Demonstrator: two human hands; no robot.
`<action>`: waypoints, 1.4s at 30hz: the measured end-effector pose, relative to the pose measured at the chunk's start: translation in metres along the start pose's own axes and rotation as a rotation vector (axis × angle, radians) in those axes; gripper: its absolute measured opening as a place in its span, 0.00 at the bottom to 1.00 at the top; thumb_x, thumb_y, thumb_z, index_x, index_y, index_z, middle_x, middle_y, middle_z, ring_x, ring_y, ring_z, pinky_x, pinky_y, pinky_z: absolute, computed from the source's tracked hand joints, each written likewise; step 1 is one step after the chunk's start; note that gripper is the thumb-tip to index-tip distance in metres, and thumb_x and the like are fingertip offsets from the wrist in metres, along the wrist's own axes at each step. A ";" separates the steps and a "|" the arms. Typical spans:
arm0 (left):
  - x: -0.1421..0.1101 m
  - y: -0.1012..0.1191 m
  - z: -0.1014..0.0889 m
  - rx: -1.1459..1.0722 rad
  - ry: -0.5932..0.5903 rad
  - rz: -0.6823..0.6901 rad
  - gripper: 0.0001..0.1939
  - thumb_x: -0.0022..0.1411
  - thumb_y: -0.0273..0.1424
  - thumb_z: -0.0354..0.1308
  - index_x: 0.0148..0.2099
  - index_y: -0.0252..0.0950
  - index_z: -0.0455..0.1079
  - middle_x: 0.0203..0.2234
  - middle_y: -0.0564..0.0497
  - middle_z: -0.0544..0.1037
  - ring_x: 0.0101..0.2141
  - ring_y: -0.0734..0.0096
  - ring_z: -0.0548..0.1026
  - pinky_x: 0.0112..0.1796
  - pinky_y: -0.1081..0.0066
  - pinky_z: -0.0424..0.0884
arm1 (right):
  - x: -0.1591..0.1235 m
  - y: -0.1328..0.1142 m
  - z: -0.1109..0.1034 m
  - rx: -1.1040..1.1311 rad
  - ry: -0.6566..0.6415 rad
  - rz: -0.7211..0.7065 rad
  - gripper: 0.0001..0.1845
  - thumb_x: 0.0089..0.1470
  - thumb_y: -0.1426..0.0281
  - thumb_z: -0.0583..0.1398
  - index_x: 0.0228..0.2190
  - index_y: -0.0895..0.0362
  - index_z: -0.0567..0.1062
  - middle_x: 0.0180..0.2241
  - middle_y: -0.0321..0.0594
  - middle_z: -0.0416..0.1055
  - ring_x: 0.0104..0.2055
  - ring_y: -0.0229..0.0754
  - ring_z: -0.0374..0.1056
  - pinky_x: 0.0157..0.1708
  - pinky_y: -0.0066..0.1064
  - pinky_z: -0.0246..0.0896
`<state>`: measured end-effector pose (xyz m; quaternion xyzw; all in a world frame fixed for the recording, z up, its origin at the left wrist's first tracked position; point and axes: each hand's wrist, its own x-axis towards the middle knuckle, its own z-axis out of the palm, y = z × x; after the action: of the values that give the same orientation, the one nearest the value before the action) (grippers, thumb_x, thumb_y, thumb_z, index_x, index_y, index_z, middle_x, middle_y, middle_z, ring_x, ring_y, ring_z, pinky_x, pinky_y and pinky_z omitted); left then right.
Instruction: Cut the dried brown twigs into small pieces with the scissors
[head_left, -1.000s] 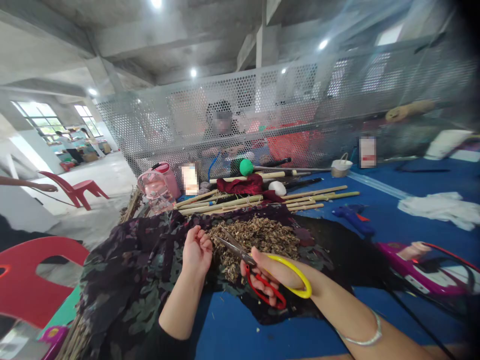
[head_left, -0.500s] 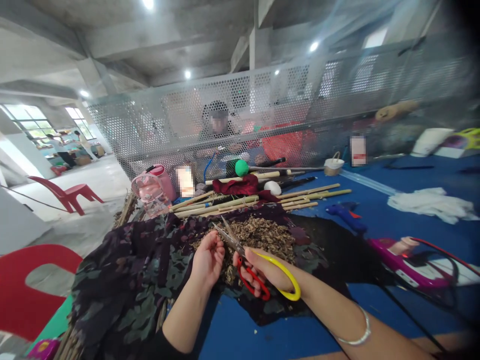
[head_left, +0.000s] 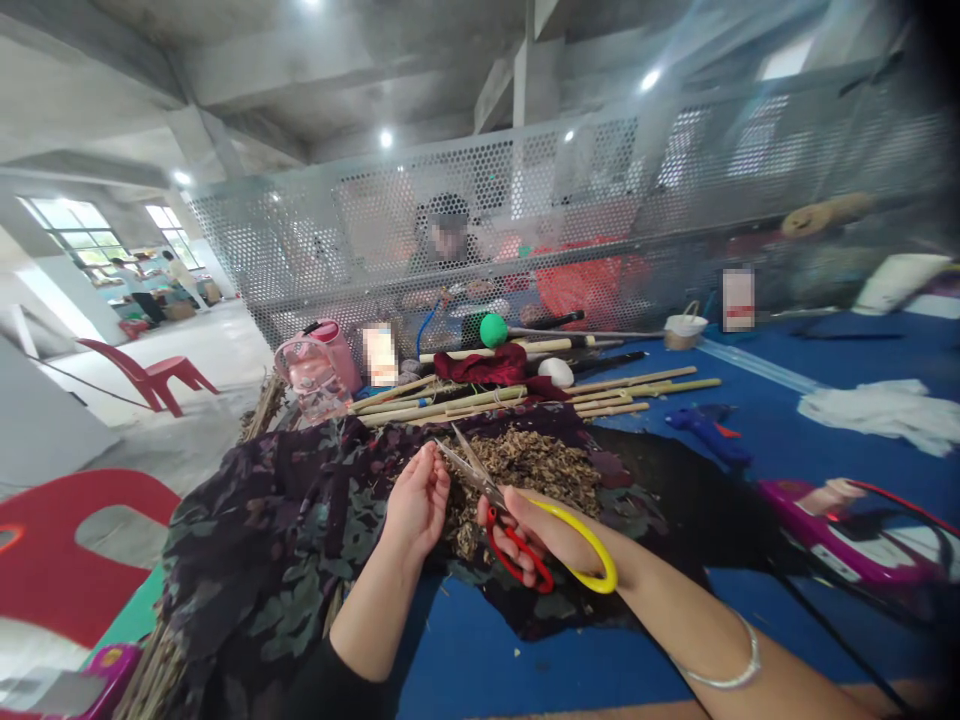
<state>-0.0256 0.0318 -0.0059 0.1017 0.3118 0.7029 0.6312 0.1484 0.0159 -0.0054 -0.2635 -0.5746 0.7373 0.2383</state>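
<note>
My right hand (head_left: 536, 530) grips a pair of scissors (head_left: 476, 474) with one yellow and one red handle loop. The blades stand apart and point away to the upper left. Close to the blade tips, my left hand (head_left: 417, 505) is closed, with thumb and fingertips pressed together. Whatever it pinches is too small to make out. Beneath both hands lies a heap of brown dried plant bits (head_left: 551, 465) on a dark floral cloth (head_left: 255, 560).
Bamboo sticks (head_left: 450, 408), a dark red cloth (head_left: 480, 368) and a pink bottle (head_left: 334, 360) lie behind the heap. To the right are a blue glue gun (head_left: 709, 432), white gloves (head_left: 885, 410) and a magenta device (head_left: 817, 540). A person sits behind the perforated screen (head_left: 300, 240).
The whole view has shifted slightly, so things appear a little further right. Both hands keep nearly the same pose, with the scissors still parted near my left fingertips.
</note>
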 end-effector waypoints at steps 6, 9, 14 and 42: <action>-0.001 0.004 -0.003 -0.096 -0.119 -0.081 0.04 0.59 0.23 0.55 0.37 0.29 0.70 0.21 0.55 0.65 0.20 0.87 0.65 0.21 0.87 0.67 | -0.004 0.001 -0.007 -0.068 -0.031 0.045 0.28 0.53 0.44 0.46 0.35 0.57 0.64 0.18 0.27 0.57 0.14 0.28 0.52 0.13 0.20 0.57; -0.001 0.002 -0.005 -0.083 -0.167 -0.095 0.06 0.55 0.24 0.60 0.37 0.28 0.70 0.19 0.57 0.63 0.18 0.87 0.61 0.17 0.87 0.61 | -0.005 0.000 -0.006 -0.076 -0.019 0.065 0.28 0.52 0.44 0.47 0.34 0.57 0.63 0.18 0.27 0.57 0.14 0.28 0.52 0.13 0.20 0.57; -0.003 -0.005 -0.006 -0.015 -0.196 -0.114 0.12 0.48 0.27 0.66 0.36 0.29 0.71 0.19 0.58 0.63 0.18 0.88 0.59 0.16 0.86 0.58 | -0.004 -0.004 -0.002 -0.101 -0.008 0.062 0.29 0.52 0.43 0.47 0.34 0.57 0.63 0.18 0.27 0.57 0.14 0.27 0.52 0.13 0.20 0.57; -0.010 -0.021 -0.005 0.273 -0.286 -0.144 0.18 0.46 0.39 0.66 0.33 0.33 0.64 0.15 0.61 0.56 0.16 0.84 0.56 0.17 0.81 0.57 | 0.009 0.009 0.010 -0.116 0.218 0.125 0.30 0.50 0.40 0.46 0.30 0.55 0.63 0.14 0.23 0.45 0.12 0.26 0.37 0.09 0.18 0.35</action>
<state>-0.0091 0.0205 -0.0195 0.2624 0.3176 0.5858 0.6979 0.1343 0.0123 -0.0128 -0.3906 -0.5693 0.6835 0.2370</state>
